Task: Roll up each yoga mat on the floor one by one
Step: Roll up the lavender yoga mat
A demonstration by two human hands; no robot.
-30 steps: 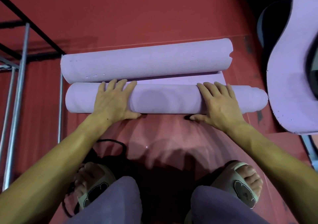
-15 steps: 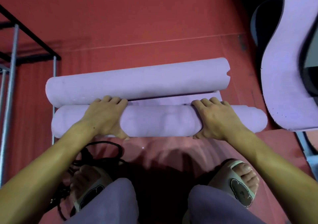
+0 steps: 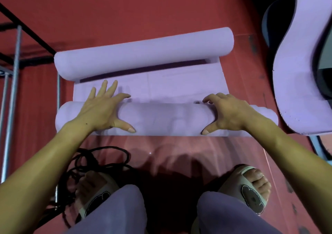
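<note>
Readable text: none anywhere in the frame.
Slipper marking, lower right: a dark outlined patch, no letters.

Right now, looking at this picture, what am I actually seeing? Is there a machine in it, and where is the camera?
No machine: a person does it bare-handed, and the camera sits on their head, looking down past knees and sandalled feet. On the red floor lies a lilac yoga mat, its near end a roll, its far end curled too. The left hand rests on the roll with straight fingers; the right hand curls its fingers over it. Another lilac mat lies at right, a black cable at left.
</note>
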